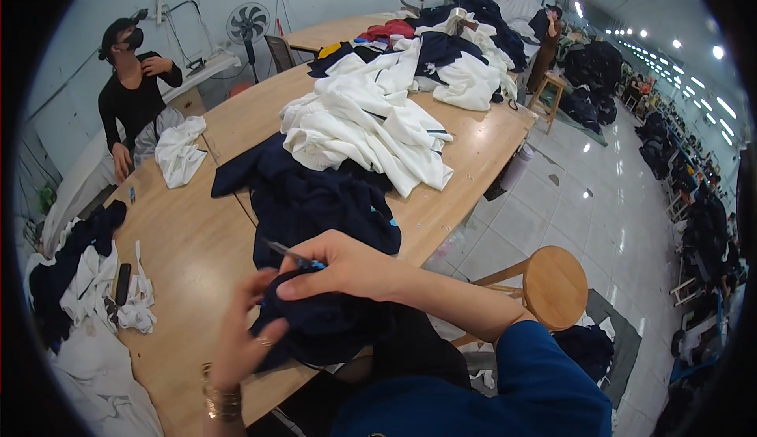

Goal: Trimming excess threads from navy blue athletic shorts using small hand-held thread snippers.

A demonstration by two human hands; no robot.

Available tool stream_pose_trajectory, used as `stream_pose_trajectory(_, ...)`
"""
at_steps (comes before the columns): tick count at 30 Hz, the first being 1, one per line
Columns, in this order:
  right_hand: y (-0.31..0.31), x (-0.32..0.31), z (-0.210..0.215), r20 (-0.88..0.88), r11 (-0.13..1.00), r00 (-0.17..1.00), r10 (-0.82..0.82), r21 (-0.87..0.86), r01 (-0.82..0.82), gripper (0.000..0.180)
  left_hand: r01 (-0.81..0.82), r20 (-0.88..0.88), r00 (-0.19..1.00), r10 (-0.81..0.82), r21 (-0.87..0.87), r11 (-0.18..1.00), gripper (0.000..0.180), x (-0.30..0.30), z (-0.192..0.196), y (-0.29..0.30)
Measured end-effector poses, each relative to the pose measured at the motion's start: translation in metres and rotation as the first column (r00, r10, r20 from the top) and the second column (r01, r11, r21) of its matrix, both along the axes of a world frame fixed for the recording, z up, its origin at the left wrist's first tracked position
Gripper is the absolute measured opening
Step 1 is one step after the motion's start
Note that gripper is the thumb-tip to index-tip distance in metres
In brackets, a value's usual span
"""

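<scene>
My right hand (335,267) is closed around small thread snips (293,254), whose dark blade and blue part show past the fingers. Its thumb rests against a bunched navy garment (323,327) at the near table edge. Just left of that cloth is my left hand (248,331), fingers apart and slightly blurred, with nothing visible in it. More navy garments (315,204) lie flat beyond my hands. On top of their far end sits a heap of white garments (355,126).
A wooden table (181,279) spreads ahead, with a black oblong object (123,283) and white scraps at left. One person (138,90) stands across the table. To the right are a round stool (556,287) and a tiled floor. A fan (248,27) stands behind.
</scene>
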State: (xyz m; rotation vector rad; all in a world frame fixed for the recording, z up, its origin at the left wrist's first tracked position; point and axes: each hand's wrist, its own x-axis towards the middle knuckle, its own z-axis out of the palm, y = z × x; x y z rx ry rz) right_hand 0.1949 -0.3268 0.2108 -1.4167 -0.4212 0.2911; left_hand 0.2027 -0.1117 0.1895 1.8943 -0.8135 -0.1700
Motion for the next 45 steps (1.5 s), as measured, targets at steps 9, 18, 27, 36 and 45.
stream_pose_trajectory(9, -0.023, 0.005, 0.033, -0.006, 1.000, 1.000, -0.006, 0.022, 0.006, 0.031, -0.303, -0.119, 0.950, 0.289, -0.128, 0.944, 0.020, 0.020, -0.014, 0.032)
stream_pose_trajectory(18, -0.049, 0.018, 0.034, 0.204, 0.796, 0.979, 0.009, -0.594, 0.116, 0.046, -0.415, -0.412, 0.882, 0.229, -0.449, 0.791, 0.021, 0.022, 0.054, 0.077)
stream_pose_trajectory(27, -0.045, 0.009, 0.040, 0.003, 0.845, 0.983, -0.184, -0.511, 0.160, 0.033, -0.339, -0.340, 0.914, 0.221, -0.341, 0.877, 0.017, 0.015, 0.049, 0.092)
stream_pose_trajectory(36, -0.042, 0.002, 0.043, 0.034, 0.870, 0.984, -0.174, -0.463, 0.170, 0.026, -0.307, -0.296, 0.931, 0.213, -0.320, 0.896, 0.018, 0.005, 0.047, 0.095)
stream_pose_trajectory(45, -0.046, 0.003, 0.040, 0.061, 0.873, 0.981, -0.185, -0.447, 0.192, 0.025, -0.326, -0.310, 0.924, 0.223, -0.338, 0.883, 0.017, 0.007, 0.047, 0.091)
